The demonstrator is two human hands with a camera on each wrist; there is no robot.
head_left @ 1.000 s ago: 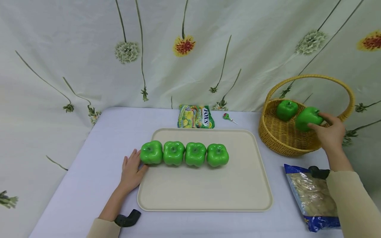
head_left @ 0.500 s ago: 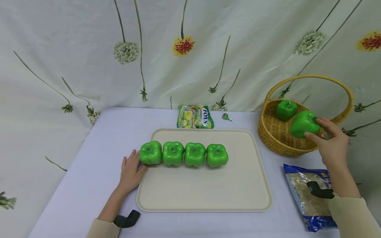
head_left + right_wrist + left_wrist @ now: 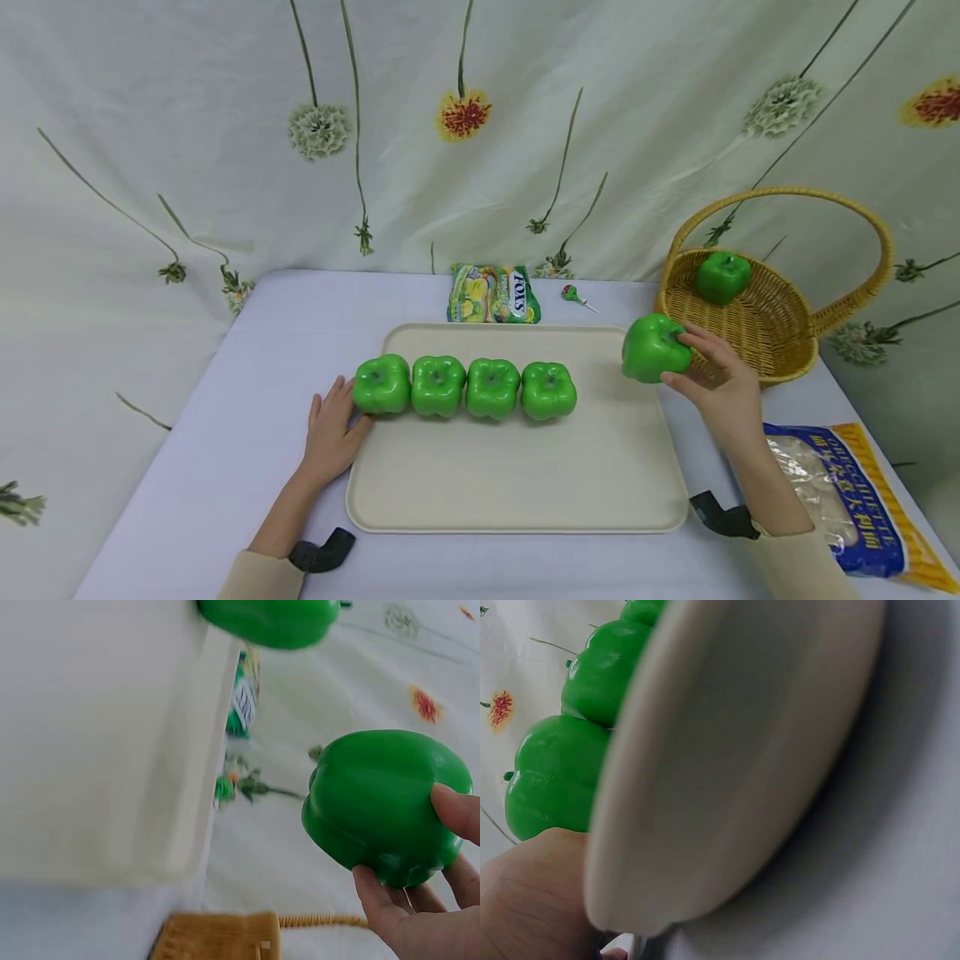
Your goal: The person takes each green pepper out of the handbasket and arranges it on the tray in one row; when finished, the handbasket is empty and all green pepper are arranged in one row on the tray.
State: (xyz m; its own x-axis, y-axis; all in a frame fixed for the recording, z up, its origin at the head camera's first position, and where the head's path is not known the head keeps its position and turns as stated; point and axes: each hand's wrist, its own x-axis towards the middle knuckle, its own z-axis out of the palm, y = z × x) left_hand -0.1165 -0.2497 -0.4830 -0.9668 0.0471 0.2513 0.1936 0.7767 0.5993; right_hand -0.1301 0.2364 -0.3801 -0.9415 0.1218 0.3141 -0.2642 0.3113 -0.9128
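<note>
My right hand (image 3: pixel 723 392) pinches a green bell pepper (image 3: pixel 654 348) between thumb and fingers, above the right edge of the cream tray (image 3: pixel 517 483). The right wrist view shows that pepper (image 3: pixel 386 799) held at its lower end. Several more green bell peppers (image 3: pixel 492 389) stand in a row across the tray's upper left part. At the tray's left edge my left hand (image 3: pixel 333 433) rests with fingers extended, beside the leftmost pepper (image 3: pixel 382 384). In the left wrist view the tray's rim (image 3: pixel 630 795) hides part of the left hand (image 3: pixel 540 892).
A wicker basket (image 3: pixel 795 329) with a tall handle stands at the right, one green pepper (image 3: pixel 723 277) inside it. Behind the tray lie a Fox's candy bag (image 3: pixel 493 295) and a lollipop (image 3: pixel 572 293). A pasta bag (image 3: pixel 847 492) lies at the lower right, partly behind the right forearm.
My right hand has carried the green bell pepper out of the basket, leftward to the tray's right edge. More of the pasta bag shows now. The left hand stays in place.
</note>
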